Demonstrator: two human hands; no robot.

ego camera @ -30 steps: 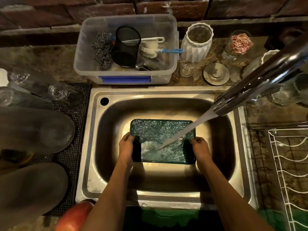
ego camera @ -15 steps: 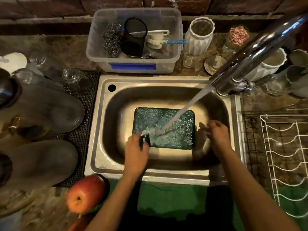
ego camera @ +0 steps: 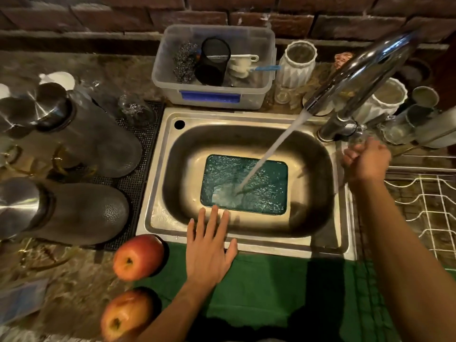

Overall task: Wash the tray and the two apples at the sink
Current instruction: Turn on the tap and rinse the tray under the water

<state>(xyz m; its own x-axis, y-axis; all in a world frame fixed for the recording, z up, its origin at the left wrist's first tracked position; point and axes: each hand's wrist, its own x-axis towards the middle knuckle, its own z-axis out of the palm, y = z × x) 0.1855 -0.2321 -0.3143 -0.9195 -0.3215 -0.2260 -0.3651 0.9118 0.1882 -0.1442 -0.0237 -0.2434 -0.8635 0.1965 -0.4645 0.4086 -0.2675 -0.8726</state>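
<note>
A textured teal rectangular tray [ego camera: 261, 178] lies flat in the steel sink [ego camera: 318, 245] under running water. The left hand [ego camera: 208, 253] is spread flat and empty over the sink's front rim. The right hand [ego camera: 367, 161] curls loosely near the chrome tap's base [ego camera: 338, 128], grasping nothing visible.

sink [ego camera: 158, 169]: brushed steel, dull sheen, wet
faucet [ego camera: 357, 72]: chrome, super shiny
tray [ego camera: 269, 178]: dark green, glossy, pebbly sparkly texture under the water
apples [ego camera: 138, 257]: smooth red-yellow skin, slight gloss
bin [ego camera: 212, 97]: cloudy see-through plastic
scrubber [ego camera: 183, 61]: tangled steel wool, rough
cloth [ego camera: 271, 292]: green fabric, matt
wall [ego camera: 185, 16]: rough brick
rack [ego camera: 429, 206]: white coated wire
</note>
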